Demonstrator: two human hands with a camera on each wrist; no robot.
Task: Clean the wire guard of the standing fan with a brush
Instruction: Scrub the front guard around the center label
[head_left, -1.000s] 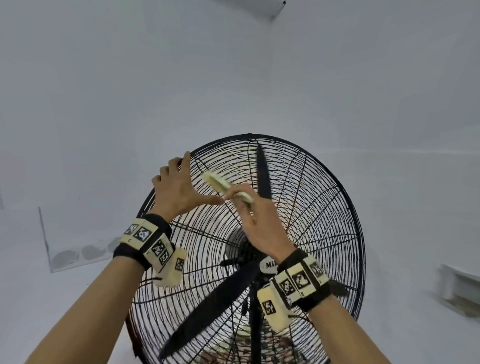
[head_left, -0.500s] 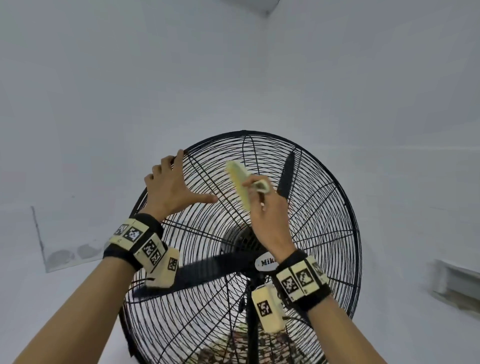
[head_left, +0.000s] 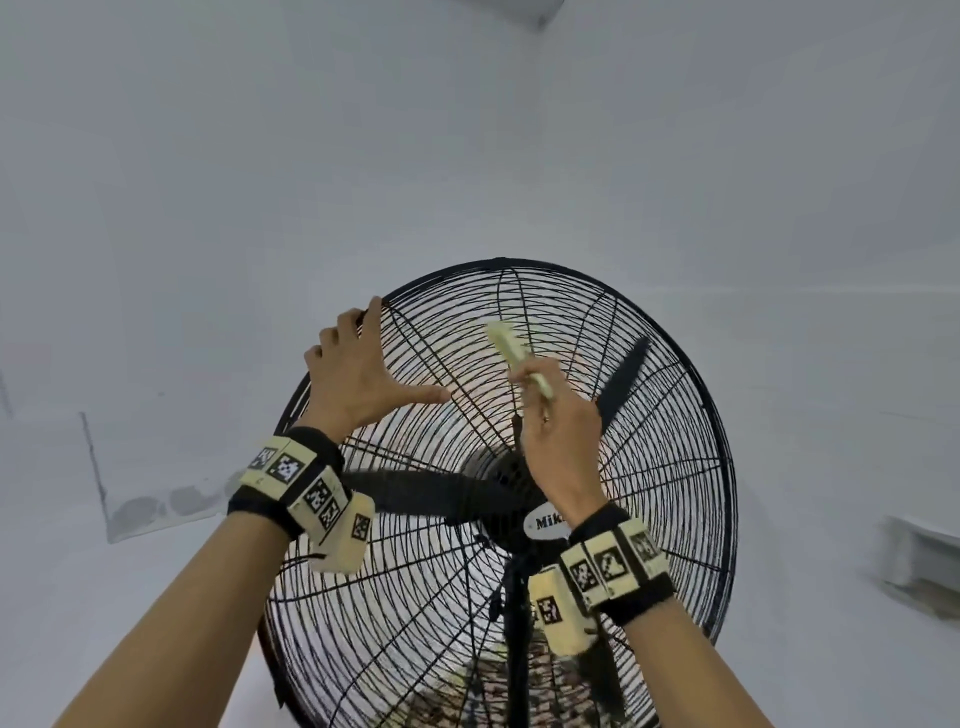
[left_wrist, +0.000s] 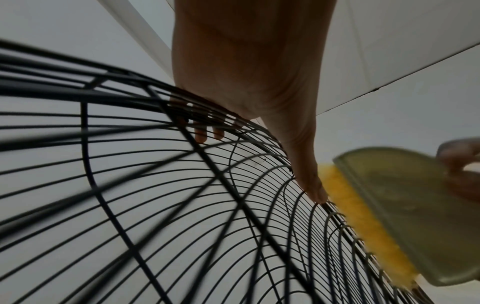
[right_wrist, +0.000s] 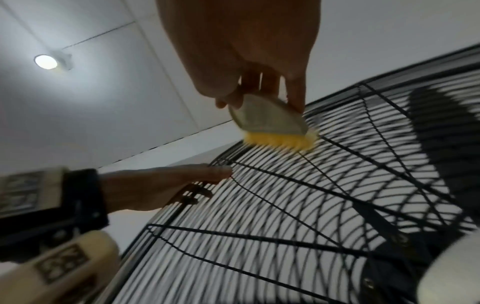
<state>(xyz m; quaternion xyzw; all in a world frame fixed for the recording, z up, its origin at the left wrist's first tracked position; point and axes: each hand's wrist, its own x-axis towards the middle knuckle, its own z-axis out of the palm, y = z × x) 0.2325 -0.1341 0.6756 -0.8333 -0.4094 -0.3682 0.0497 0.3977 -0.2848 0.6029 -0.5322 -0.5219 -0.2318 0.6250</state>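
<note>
At the bottom of the head view, both forearms rise into frame, each wrist wrapped in a black band carrying cream blocks printed with square black-and-white code markers. Above them, at centre frame, the right hand curls its fingers and thumb round the pale green back of a brush, whose yellow bristles press against the wire guard in the guard's upper middle. To the left, the left hand lies on the guard's upper-left rim: its fingers bend over the rim wire, their tips poking through the bars in the left wrist view, while the thumb stretches out straight along the wires toward the brush.

The guard is a black round cage of radial and ring wires filling the lower centre of the frame. At its hub sits an oval silver badge, half hidden by the right wrist; only the letters "Mik" can be read. Behind the wires stand black fan blades. Beyond is a plain white wall, and in the right wrist view a round ceiling light glows at upper left.
</note>
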